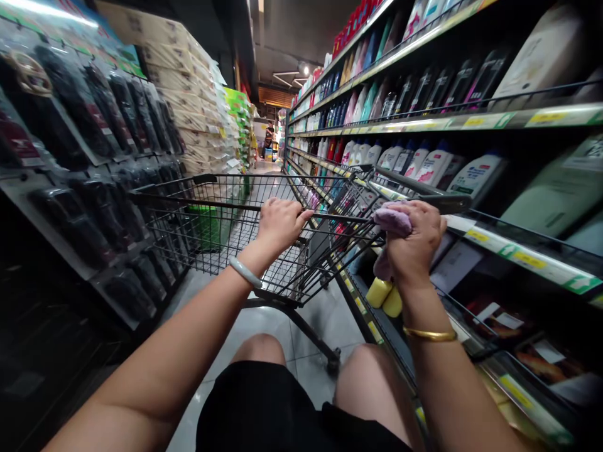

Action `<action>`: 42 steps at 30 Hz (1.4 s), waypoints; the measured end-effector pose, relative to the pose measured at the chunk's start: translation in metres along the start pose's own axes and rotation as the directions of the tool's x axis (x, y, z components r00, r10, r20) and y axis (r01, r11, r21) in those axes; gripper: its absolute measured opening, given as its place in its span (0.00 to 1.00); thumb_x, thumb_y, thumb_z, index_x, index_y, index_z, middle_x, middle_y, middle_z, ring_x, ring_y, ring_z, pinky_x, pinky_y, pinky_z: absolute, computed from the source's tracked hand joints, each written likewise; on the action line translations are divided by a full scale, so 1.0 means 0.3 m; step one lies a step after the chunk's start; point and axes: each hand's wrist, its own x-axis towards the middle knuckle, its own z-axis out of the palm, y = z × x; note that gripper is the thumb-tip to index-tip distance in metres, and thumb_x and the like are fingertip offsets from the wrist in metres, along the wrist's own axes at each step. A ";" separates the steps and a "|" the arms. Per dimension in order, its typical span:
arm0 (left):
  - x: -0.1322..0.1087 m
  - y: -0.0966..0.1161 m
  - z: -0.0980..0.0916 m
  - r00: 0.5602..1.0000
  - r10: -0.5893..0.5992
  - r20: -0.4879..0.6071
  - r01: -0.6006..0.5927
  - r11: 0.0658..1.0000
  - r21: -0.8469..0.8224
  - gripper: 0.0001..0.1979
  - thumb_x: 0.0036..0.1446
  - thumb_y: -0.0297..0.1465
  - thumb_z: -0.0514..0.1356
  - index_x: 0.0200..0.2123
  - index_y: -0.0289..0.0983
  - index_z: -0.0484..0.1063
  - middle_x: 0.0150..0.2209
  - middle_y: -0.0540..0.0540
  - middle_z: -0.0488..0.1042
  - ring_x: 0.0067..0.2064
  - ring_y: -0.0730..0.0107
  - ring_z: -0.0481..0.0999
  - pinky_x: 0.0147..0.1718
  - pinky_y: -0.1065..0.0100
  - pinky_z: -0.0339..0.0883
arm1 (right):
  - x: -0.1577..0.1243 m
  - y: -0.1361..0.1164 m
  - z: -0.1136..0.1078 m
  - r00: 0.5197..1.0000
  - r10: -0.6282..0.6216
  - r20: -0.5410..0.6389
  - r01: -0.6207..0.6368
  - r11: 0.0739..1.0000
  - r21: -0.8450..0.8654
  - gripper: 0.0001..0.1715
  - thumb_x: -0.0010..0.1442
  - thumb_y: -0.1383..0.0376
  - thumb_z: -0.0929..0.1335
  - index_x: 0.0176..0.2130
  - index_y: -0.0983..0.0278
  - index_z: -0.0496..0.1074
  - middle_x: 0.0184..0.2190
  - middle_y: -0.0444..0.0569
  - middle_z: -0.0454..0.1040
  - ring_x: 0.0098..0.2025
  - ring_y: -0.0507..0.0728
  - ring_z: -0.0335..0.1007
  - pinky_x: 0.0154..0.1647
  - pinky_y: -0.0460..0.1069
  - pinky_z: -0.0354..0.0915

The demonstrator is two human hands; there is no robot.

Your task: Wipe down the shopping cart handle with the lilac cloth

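A black wire shopping cart (226, 229) stands in front of me in the aisle, turned at an angle. My left hand (281, 223) is closed over the cart's near top bar, a pale bangle on its wrist. Bunched in my right hand (417, 235) is a purple cloth (393, 220), part of it hanging below the fingers. That hand is by the cart's right end, close to the dark handle (438, 202); whether it also grips the cart's frame I cannot tell. A gold bangle circles the right wrist.
Shelves of bottles (433, 164) line the right side, their price rail (532, 257) near my right forearm. Packaged dark items hang on a rack (94, 245) at left, before stacked cartons (174, 81). A green bin (205, 226) shows beyond the cart. Grey floor tiles (271, 323) lie below.
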 end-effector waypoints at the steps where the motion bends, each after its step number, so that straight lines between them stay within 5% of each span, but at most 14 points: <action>1: 0.005 -0.012 0.007 1.000 0.008 0.005 -0.008 1.000 0.007 0.27 0.72 0.53 0.50 0.35 0.41 0.79 0.40 0.40 0.82 0.44 0.51 0.77 0.45 0.54 0.57 | -0.009 0.002 0.024 0.999 0.008 -0.053 -0.008 1.000 -0.008 0.10 0.63 0.61 0.72 0.45 0.59 0.83 0.47 0.52 0.81 0.54 0.63 0.74 0.62 0.62 0.62; 5: 0.026 -0.008 0.050 0.999 0.020 -0.033 -0.019 1.000 0.023 0.32 0.72 0.54 0.45 0.30 0.40 0.76 0.34 0.40 0.81 0.37 0.53 0.75 0.35 0.57 0.46 | -0.131 -0.001 0.130 0.975 -0.025 -0.220 0.008 0.997 -0.080 0.10 0.63 0.61 0.73 0.44 0.59 0.82 0.49 0.54 0.79 0.54 0.64 0.72 0.59 0.63 0.66; 10: 0.036 0.022 0.112 0.980 -0.012 -0.200 0.018 0.999 0.028 0.32 0.73 0.54 0.43 0.28 0.40 0.73 0.32 0.41 0.79 0.37 0.56 0.73 0.35 0.56 0.42 | -0.324 -0.022 0.191 0.994 -0.091 -0.058 0.087 0.994 -0.062 0.09 0.65 0.68 0.70 0.41 0.57 0.82 0.45 0.50 0.78 0.49 0.60 0.73 0.53 0.58 0.68; 12: 0.036 0.029 0.133 0.969 -0.029 -0.245 0.033 0.999 0.011 0.31 0.73 0.52 0.44 0.28 0.41 0.71 0.32 0.41 0.78 0.37 0.56 0.72 0.36 0.55 0.44 | -0.317 -0.032 0.178 0.998 -0.065 -0.020 0.065 0.998 0.007 0.08 0.65 0.68 0.71 0.41 0.57 0.82 0.44 0.49 0.78 0.49 0.60 0.74 0.53 0.58 0.68; 18: 0.038 0.044 0.170 0.955 -0.041 -0.293 0.045 0.999 0.006 0.26 0.73 0.48 0.45 0.28 0.42 0.69 0.32 0.42 0.77 0.39 0.56 0.70 0.39 0.53 0.47 | -0.181 -0.042 0.186 0.981 0.017 -0.195 -0.007 0.998 0.056 0.08 0.66 0.64 0.73 0.46 0.58 0.80 0.48 0.52 0.77 0.55 0.64 0.73 0.59 0.63 0.67; 24: 0.045 0.057 0.179 0.962 -0.032 -0.272 0.035 0.999 0.005 0.25 0.74 0.46 0.45 0.30 0.41 0.69 0.33 0.42 0.76 0.40 0.54 0.70 0.40 0.53 0.47 | -0.464 -0.054 0.304 0.978 -0.169 0.122 0.168 0.986 0.022 0.16 0.63 0.71 0.69 0.47 0.55 0.81 0.51 0.52 0.77 0.51 0.63 0.71 0.55 0.60 0.69; 28: 0.053 0.060 0.184 0.962 -0.041 -0.269 0.041 0.999 -0.006 0.23 0.74 0.45 0.45 0.30 0.41 0.68 0.34 0.42 0.76 0.41 0.54 0.71 0.41 0.53 0.48 | -0.580 -0.081 0.298 0.920 -0.154 0.359 0.116 0.985 0.126 0.26 0.56 0.76 0.68 0.47 0.52 0.81 0.52 0.48 0.78 0.49 0.62 0.69 0.51 0.58 0.71; 30: 0.054 0.060 0.183 0.965 -0.048 -0.259 0.044 0.999 -0.019 0.23 0.73 0.46 0.46 0.30 0.41 0.68 0.34 0.42 0.76 0.41 0.53 0.71 0.42 0.53 0.48 | -0.553 -0.078 0.273 0.917 -0.145 0.372 0.086 0.982 0.169 0.26 0.56 0.78 0.68 0.46 0.53 0.81 0.52 0.48 0.78 0.49 0.61 0.68 0.53 0.57 0.72; 33: 0.053 0.061 0.180 0.970 -0.064 -0.235 0.057 0.998 -0.035 0.23 0.73 0.46 0.46 0.31 0.41 0.69 0.34 0.43 0.75 0.42 0.53 0.71 0.43 0.54 0.50 | -0.488 -0.048 0.252 0.973 -0.055 0.223 0.027 0.992 0.125 0.18 0.63 0.73 0.69 0.46 0.54 0.82 0.51 0.50 0.76 0.53 0.61 0.68 0.58 0.59 0.69; 36: 0.053 0.061 0.180 0.971 -0.079 -0.225 0.070 0.996 -0.047 0.23 0.73 0.46 0.46 0.31 0.41 0.69 0.35 0.43 0.75 0.43 0.54 0.71 0.45 0.55 0.51 | -0.521 -0.027 0.282 0.981 -0.062 0.184 0.053 0.997 0.053 0.13 0.66 0.69 0.71 0.46 0.54 0.83 0.53 0.52 0.76 0.53 0.62 0.66 0.58 0.59 0.67; 38: 0.054 0.060 0.182 0.971 -0.078 -0.227 0.070 0.997 -0.043 0.23 0.74 0.45 0.46 0.31 0.40 0.69 0.36 0.43 0.76 0.43 0.54 0.71 0.45 0.55 0.51 | -0.615 -0.035 0.324 0.928 -0.176 0.329 0.164 0.984 0.065 0.14 0.67 0.69 0.70 0.47 0.54 0.83 0.54 0.51 0.78 0.51 0.61 0.66 0.56 0.57 0.66; 42: 0.058 0.051 0.183 0.974 -0.063 -0.217 0.063 0.998 -0.010 0.23 0.74 0.44 0.45 0.32 0.40 0.69 0.37 0.42 0.77 0.44 0.54 0.72 0.45 0.55 0.50 | -0.813 -0.073 0.405 0.726 -0.385 0.570 0.360 0.919 0.161 0.09 0.70 0.64 0.70 0.45 0.53 0.83 0.55 0.46 0.81 0.52 0.61 0.66 0.52 0.55 0.63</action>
